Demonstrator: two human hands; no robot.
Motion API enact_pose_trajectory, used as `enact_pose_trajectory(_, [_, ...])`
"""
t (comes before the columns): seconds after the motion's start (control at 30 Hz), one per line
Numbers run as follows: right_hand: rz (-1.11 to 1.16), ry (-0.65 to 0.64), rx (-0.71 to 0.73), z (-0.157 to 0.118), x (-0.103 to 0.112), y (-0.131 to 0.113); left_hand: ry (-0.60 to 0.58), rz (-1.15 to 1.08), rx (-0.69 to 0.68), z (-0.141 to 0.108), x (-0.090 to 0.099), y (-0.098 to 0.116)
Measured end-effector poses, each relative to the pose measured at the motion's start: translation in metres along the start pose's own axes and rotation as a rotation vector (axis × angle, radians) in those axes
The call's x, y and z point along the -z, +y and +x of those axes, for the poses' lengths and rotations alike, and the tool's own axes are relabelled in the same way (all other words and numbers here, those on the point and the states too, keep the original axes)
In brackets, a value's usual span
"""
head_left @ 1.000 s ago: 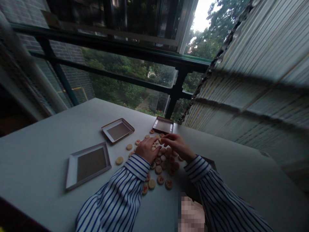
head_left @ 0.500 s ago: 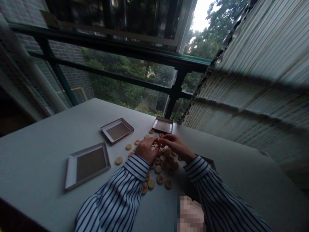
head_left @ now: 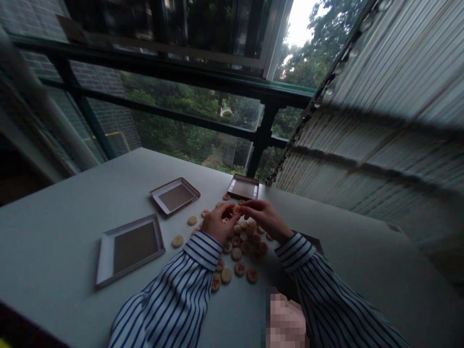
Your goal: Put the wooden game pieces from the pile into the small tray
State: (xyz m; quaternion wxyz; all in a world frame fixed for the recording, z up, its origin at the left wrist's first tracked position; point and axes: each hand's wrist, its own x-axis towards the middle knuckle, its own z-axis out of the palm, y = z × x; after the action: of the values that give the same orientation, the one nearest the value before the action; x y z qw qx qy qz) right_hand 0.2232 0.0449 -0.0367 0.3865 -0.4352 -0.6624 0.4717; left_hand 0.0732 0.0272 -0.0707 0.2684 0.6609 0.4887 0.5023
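Observation:
Between my two hands is a round wooden Chinese chess piece (head_left: 237, 210), its red-marked face showing. My left hand (head_left: 217, 223) pinches it from the left with thumb and fingers. From the right, the fingertips of my right hand (head_left: 267, 220) close on its edge. Below and around both hands lies a loose heap of similar chess pieces (head_left: 237, 253), some face up with red marks, some plain side up. Several are hidden under my hands.
On the white table (head_left: 72, 212), two shallow trays stand at left, a larger one (head_left: 99, 258) and a smaller one (head_left: 174, 195). Another tray (head_left: 244, 187) stands at the far edge. A dark flat item (head_left: 314, 241) lies partly beneath my right forearm. Railing and curtain border the table.
The chess piece between my fingers has turned so its red-marked face shows. My fingers have shifted slightly around it; the trays and heap look the same.

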Motion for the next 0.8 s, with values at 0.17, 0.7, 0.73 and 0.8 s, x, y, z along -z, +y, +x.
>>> enact_pose_trajectory(0.17, [-0.037, -0.001, 0.043, 0.0, 0.001, 0.003, -0.013, -0.288, 0.101, 0.001, -0.003, -0.002])
enact_pose_trajectory(0.7, [-0.485, 0.015, 0.244, 0.001, 0.005, 0.017, 0.015, -0.281, 0.212, 0.005, 0.004, -0.003])
enact_pose_trajectory(0.73, [-0.553, 0.041, 0.246, 0.001, 0.007, 0.017, 0.046, -0.225, 0.207, 0.005, 0.004, -0.006])
enact_pose_trajectory(0.8, [-0.717, 0.078, 0.237, 0.0, 0.011, 0.019, 0.104, -0.114, 0.19, 0.006, 0.007, -0.011])
